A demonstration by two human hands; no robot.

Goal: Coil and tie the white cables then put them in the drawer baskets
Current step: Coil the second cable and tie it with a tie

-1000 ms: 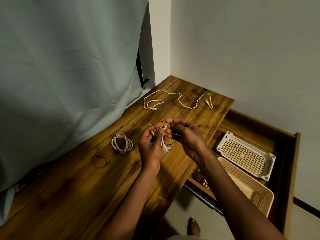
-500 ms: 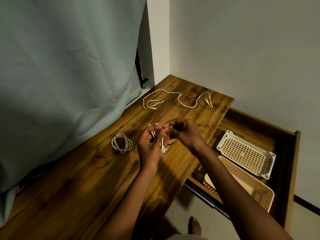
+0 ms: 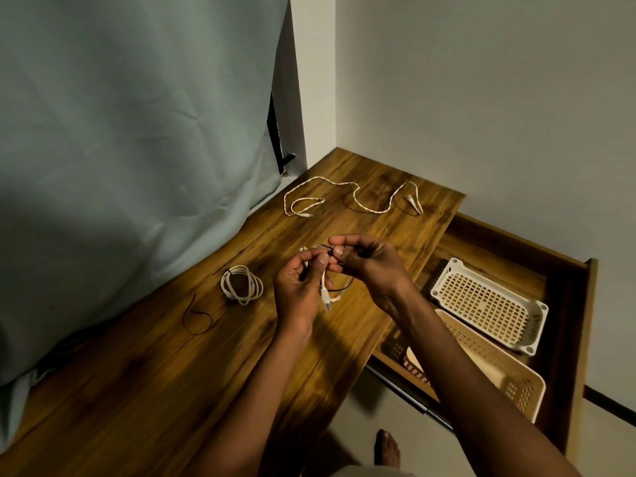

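My left hand [image 3: 297,290] grips a bunched white cable [image 3: 324,294] above the wooden table [image 3: 172,373]; its plug end hangs below the fingers. My right hand [image 3: 366,263] pinches a thin black tie [image 3: 340,289] at the top of that bundle. A coiled white cable [image 3: 242,284] lies on the table to the left of my hands. A loose white cable [image 3: 358,199] sprawls uncoiled at the far end. In the open drawer [image 3: 564,339] sit a white basket [image 3: 488,304] and a beige basket [image 3: 488,370].
A second black tie [image 3: 196,318] lies on the table left of the coiled cable. A grey-green curtain [image 3: 120,149] hangs along the table's left side. White walls close the corner. A bare foot [image 3: 388,449] stands on the floor below.
My right hand has shifted slightly up and left, closer to my left hand, working the black tie at the bundle's top. The cables on the table have not moved.
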